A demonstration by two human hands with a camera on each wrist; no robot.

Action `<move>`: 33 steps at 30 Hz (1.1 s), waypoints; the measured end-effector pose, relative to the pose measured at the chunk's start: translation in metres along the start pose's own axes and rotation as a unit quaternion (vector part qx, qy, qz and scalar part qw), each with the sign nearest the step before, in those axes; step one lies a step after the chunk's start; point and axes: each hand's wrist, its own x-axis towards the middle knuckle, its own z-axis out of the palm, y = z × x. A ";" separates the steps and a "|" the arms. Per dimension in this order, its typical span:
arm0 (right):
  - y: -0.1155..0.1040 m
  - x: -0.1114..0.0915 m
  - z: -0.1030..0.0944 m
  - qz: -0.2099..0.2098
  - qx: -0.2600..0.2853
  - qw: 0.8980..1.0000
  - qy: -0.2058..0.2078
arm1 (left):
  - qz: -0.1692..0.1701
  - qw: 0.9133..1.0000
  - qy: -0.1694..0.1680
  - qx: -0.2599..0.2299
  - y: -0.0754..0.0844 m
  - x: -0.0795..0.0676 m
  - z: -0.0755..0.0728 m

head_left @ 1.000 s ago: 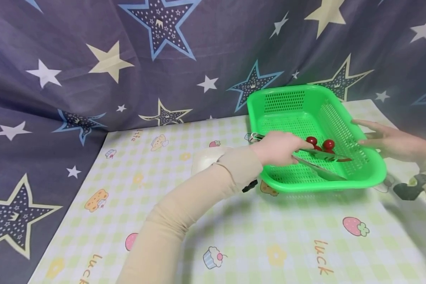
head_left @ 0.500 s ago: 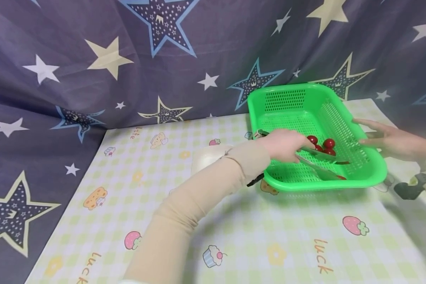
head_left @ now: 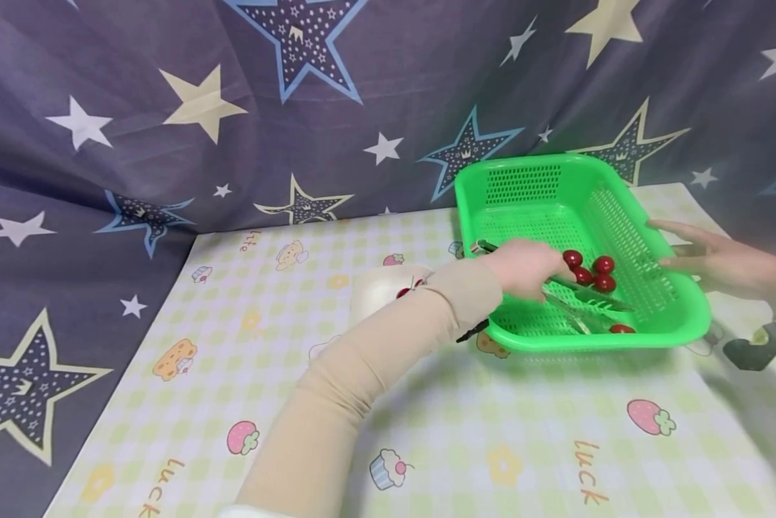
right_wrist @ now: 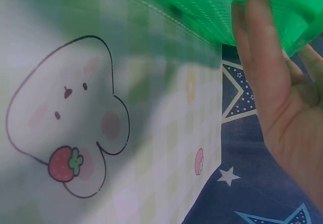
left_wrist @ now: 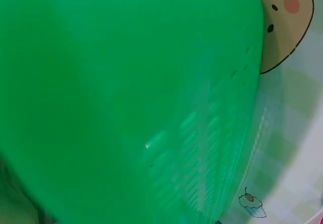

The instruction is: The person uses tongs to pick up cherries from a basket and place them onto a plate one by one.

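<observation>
My left hand [head_left: 526, 267] grips a pair of metal tongs [head_left: 572, 306], reaching over the front left of a green plastic basket [head_left: 598, 338]. The tongs' arms are spread inside it, pointing right. Several glossy red cherries [head_left: 603, 265] lie grouped on the basket floor just beyond the tongs. A single cherry [head_left: 623, 329] sits by the front wall near the tips. At the basket's right side, my right hand [head_left: 718, 262] touches the rim; its fingers [right_wrist: 262, 37] look straight against the outer wall in the right wrist view. The basket wall [left_wrist: 126, 82] fills most of the left wrist view.
A white plate [head_left: 371, 288] with red cherries [head_left: 403, 293] stands left of the basket, partly hidden by my left sleeve [head_left: 388, 345]. The checked tablecloth [head_left: 478, 410] covers the table, and a star-patterned curtain [head_left: 388, 86] hangs behind it.
The tongs' tips have shifted inside the basket, uncovering the cherry by the front wall and more of the group. Cherries on the plate now show past my left sleeve. The right hand stays at the rim.
</observation>
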 end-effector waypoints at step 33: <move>-0.003 0.001 0.004 0.005 -0.032 0.999 0.018 | 0.005 1.000 -0.016 -0.002 0.003 0.005 0.009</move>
